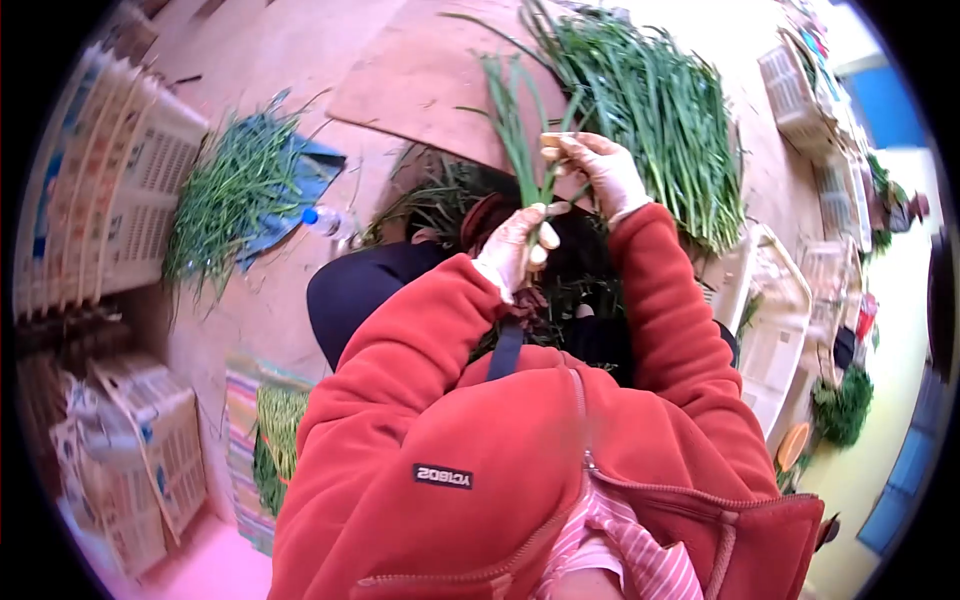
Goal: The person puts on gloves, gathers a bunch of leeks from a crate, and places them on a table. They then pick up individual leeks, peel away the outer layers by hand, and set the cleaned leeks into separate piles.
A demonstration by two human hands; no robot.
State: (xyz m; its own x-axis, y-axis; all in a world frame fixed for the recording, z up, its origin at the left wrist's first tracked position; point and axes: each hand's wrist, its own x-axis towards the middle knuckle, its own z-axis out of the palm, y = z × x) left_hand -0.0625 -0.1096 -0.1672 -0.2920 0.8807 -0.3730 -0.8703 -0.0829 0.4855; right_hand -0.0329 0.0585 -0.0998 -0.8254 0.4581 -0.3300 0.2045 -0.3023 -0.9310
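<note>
My left hand (520, 245), in a whitish glove with yellowish fingertips, is closed around the lower stems of a small bunch of garlic chives (518, 150). The leaves of this bunch point up and away from me. My right hand (600, 175), gloved the same way, is pinched at the right side of the bunch, just above the left hand. Its fingertips are on chive leaves there, though how many is hidden. Beyond the right hand, a big heap of long green chives (650, 110) lies on a brown board (420, 80).
Loose trimmings (235, 190) lie on a blue sheet at left, near a blue-capped bottle (325, 220). Stacked plastic crates (150, 170) stand far left, with a white crate (775, 330) at right. More greens (280, 440) rest on a striped sack. Dark leaf scraps lie between my knees.
</note>
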